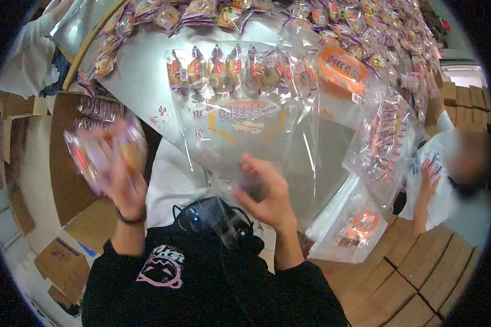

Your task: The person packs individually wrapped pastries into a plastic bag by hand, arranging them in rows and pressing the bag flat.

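Observation:
My left hand [123,188], blurred by motion, holds wrapped pastries [84,155] at the left, beside an open carton. My right hand [264,191] is at the middle, thumb and fingers apart, near the lower part of a large clear printed bag [245,122]. Nothing shows between its fingers. That bag lies flat on the metal table, with a row of wrapped pastries [217,71] inside its far end. To the right lies another clear bag filled with stacked packets [384,141].
Wrapped pastries [229,16] are heaped along the table's far side. Flat empty bags [346,229] lie at the right edge. An open carton [65,147] stands at the left. A co-worker [431,174] is at the right, another person [30,54] at the upper left. Cartons [414,267] stand lower right.

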### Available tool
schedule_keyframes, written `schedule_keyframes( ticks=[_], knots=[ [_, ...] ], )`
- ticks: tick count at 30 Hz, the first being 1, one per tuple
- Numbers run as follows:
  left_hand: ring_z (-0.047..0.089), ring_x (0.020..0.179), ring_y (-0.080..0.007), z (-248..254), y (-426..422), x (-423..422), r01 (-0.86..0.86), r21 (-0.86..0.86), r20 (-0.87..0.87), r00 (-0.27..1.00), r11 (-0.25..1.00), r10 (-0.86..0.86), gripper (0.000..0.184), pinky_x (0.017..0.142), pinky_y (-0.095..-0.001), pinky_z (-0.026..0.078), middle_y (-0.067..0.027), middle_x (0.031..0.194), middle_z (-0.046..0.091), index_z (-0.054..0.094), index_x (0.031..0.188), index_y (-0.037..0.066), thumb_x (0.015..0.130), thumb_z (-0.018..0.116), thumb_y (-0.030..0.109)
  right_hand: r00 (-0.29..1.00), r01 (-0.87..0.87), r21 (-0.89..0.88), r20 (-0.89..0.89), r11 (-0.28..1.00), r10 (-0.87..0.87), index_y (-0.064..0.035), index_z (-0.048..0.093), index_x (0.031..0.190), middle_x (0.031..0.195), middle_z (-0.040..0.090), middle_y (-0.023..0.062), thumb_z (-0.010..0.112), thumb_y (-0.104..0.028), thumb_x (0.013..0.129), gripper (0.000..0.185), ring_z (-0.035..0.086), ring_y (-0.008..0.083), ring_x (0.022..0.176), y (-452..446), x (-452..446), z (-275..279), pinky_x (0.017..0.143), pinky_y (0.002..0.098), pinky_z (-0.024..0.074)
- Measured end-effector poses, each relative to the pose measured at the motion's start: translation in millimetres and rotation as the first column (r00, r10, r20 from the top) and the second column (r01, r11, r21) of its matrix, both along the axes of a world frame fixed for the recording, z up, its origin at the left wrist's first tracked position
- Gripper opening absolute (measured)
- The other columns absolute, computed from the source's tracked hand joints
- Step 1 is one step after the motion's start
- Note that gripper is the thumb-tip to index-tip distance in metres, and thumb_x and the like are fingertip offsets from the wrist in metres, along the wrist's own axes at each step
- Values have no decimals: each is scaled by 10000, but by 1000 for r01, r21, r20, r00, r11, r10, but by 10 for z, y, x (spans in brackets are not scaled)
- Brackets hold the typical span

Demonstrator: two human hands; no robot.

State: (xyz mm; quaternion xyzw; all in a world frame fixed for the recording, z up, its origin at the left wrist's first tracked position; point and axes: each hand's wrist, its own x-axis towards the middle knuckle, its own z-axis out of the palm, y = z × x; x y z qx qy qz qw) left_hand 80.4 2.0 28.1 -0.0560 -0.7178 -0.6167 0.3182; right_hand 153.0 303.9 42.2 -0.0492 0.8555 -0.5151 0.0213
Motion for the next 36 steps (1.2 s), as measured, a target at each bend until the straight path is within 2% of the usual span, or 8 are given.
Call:
schedule_keyframes(
  ticks=[5, 12, 17, 19, 23, 27, 33, 36],
  knots=[
    [576, 1194, -399, 371, 721, 1036, 630, 116, -8, 774, 768, -633, 718, 1048, -533, 470, -189, 1334, 517, 472, 1421, 73, 838, 797, 338, 916, -267, -691, 33, 672, 399, -58, 128, 1660, 1637, 343, 226, 996, -522, 554, 1481, 453, 311, 1436, -161, 354, 76, 1164, 443, 383],
    [532, 1203, -396, 616, 1388, 1090, 679, -157, 258, 729, 717, -634, 908, 1089, -496, 387, -187, 1300, 529, 503, 1406, -20, 665, 900, 323, 960, 248, -878, 280, 409, 20, -89, 374, 1526, 1552, 434, 227, 936, -411, 716, 1037, 427, 356, 1444, 6, 1018, 281, 1212, 481, 298],
    [584, 1200, -351, 328, 1371, 1475, 751, 72, 308, 609, 657, -731, 951, 1028, -412, 474, -214, 1319, 566, 453, 1462, -7, 666, 913, 239, 975, -24, -808, -150, 588, -166, -109, 489, 1390, 1242, 633, 204, 828, -298, 857, 659, 637, 348, 1104, 593, 1051, 322, 784, 397, 603],
    [580, 1227, -320, 315, 1396, 1560, 742, 194, 465, 506, 641, -727, 917, 1071, -395, 450, -206, 1359, 559, 362, 1511, -12, 783, 863, 234, 837, 216, -826, -118, 520, -534, -96, 483, 1393, 1194, 639, 177, 771, -262, 912, 584, 663, 325, 1025, 847, 973, 326, 615, 326, 594],
    [568, 1129, -177, 107, 1595, 1330, 680, 282, 604, 422, 677, -676, 734, 948, -333, 520, -76, 1346, 520, 257, 1589, 85, 972, 654, 109, 640, 640, -569, 25, 515, -768, -66, 480, 1398, 1141, 655, 123, 728, -165, 955, 518, 659, 226, 1003, 1412, 196, -77, 641, 304, 594],
    [524, 1264, -255, -41, 1329, 873, 461, 384, 643, 488, 800, -590, 769, 1102, -376, 411, -185, 1450, 491, 267, 1591, 45, 975, 698, 209, 718, 635, -213, -191, 742, -669, -33, 539, 1330, 1134, 657, 113, 749, -115, 923, 465, 646, 232, 1003, 1424, -468, -759, 803, 353, 565],
    [563, 1074, -170, 208, 1065, 807, 217, 370, 620, 666, 903, -415, 751, 880, -295, 508, -158, 1438, 486, 258, 1617, 78, 995, 664, 188, 711, 562, 77, -554, 824, -433, -14, 609, 1246, 1056, 642, 142, 760, -77, 850, 428, 648, 281, 961, 1348, -537, -1197, 886, 378, 526],
    [559, 1061, -159, -105, 1240, 1090, 449, 181, 623, 636, 875, -455, 691, 796, -275, 525, -121, 1343, 509, 298, 1597, 84, 1004, 644, 161, 714, 563, 45, -530, 825, -458, -17, 618, 1242, 1056, 642, 142, 760, -77, 842, 429, 651, 278, 950, 1305, -534, -1135, 874, 377, 532]
  ],
)
